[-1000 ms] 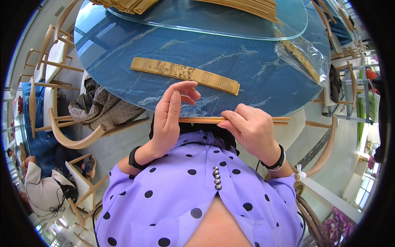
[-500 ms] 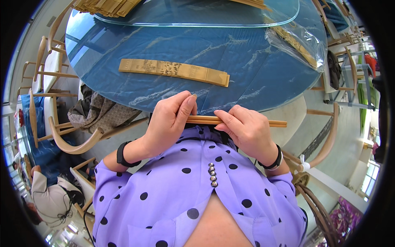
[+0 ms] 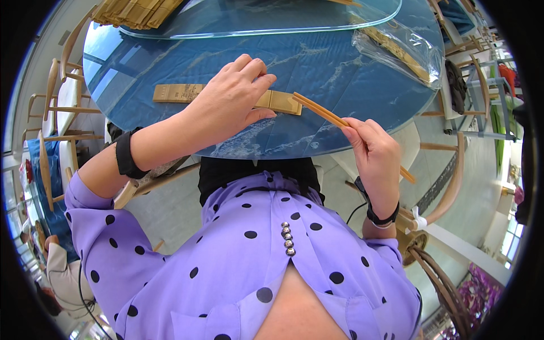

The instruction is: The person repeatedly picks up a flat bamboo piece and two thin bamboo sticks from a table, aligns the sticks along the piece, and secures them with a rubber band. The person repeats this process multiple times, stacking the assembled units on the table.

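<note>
My right hand point(image 3: 371, 150) grips a pair of wooden chopsticks point(image 3: 320, 109), their tips pointing up and left over the round blue glass table point(image 3: 340, 68). My left hand point(image 3: 232, 99) reaches out over a long tan paper sleeve point(image 3: 175, 92) that lies flat on the table, fingers bent and resting on its right half. The sleeve's right end point(image 3: 283, 103) shows past my fingers, close to the chopstick tips. Both wrists carry dark bands.
A clear plastic bag with more tan sleeves point(image 3: 399, 48) lies at the table's right. A stack of wooden pieces point(image 3: 133, 11) sits at the far left. A glass top plate point(image 3: 255, 17) covers the far middle. Wooden chairs point(image 3: 56, 107) ring the table.
My left hand let go of the chopsticks and moved forward onto the paper sleeve. My right hand swung the chopsticks from level to pointing up and left.
</note>
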`<state>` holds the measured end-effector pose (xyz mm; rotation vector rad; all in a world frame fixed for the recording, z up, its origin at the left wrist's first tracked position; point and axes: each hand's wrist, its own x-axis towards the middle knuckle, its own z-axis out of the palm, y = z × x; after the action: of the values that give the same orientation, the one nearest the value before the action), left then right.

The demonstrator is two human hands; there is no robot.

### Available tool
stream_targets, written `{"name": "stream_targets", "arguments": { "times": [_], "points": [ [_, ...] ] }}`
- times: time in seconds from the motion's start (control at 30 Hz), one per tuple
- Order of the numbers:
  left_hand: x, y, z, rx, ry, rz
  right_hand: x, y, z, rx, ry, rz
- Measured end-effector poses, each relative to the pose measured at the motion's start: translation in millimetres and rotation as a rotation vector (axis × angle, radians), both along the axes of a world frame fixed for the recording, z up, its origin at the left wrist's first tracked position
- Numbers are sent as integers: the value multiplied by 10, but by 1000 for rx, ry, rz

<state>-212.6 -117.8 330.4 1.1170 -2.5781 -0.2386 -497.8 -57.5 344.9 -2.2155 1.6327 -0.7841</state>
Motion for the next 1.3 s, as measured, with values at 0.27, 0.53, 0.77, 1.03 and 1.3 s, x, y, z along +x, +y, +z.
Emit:
{"name": "stream_targets", "arguments": {
  "times": [0.27, 0.53, 0.77, 1.03, 1.3],
  "points": [
    [-110, -183, -153, -36, -117, -143, -64, 37, -53, -12, 27, -28],
    [-49, -50, -160, -258, 50, -193, -35, 18, -108, 103, -188, -51],
    [-127, 126, -42, -297, 171, -250, 269, -213, -18, 559, -651, 192],
    [-99, 189, -55, -82, 289, -200, 393, -286, -87, 684, -761, 217],
    [-23, 197, 99, 145, 367, -37, 390, -262, -36, 759, -774, 255]
  ]
}}
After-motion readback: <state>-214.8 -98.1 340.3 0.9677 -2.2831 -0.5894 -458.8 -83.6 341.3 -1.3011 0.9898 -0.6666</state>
